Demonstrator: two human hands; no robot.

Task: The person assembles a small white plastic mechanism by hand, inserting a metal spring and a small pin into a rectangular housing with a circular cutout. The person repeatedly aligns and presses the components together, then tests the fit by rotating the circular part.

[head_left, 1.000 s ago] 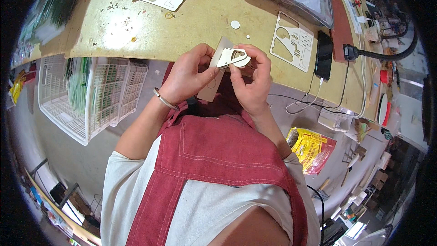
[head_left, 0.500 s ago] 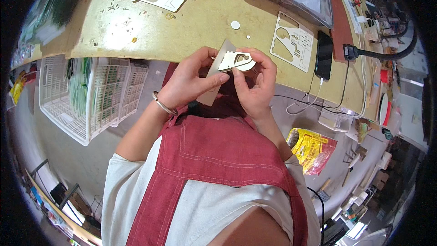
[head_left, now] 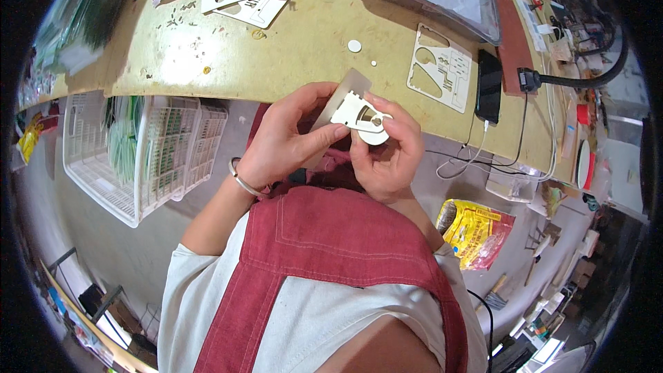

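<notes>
Both of my hands are raised just off the near edge of the table. My left hand [head_left: 290, 135] is closed around a thin greyish-beige flat panel [head_left: 356, 81], with the thumb on its near face. Fingers of my right hand [head_left: 388, 159] pinch a small cream-white cut-out piece [head_left: 352, 112], which has a rounded end, a slot and notched edges. This piece sits against the panel, and the left thumb tip touches it. Whether the two are joined I cannot tell. Part of the panel is hidden behind the left hand.
A cut-out white sheet [head_left: 442, 69] and a black phone [head_left: 489, 88] on a cable lie to the right. More cut sheets [head_left: 259, 17] lie far left, two small white discs [head_left: 354, 45] mid-table. A plastic tray [head_left: 456, 7] stands behind; a white crate [head_left: 138, 166] is below left.
The cream-white piece has turned so its rounded end points down toward me. My right hand has moved lower with it, and the left thumb now presses near its edge. The view has shifted slightly.
</notes>
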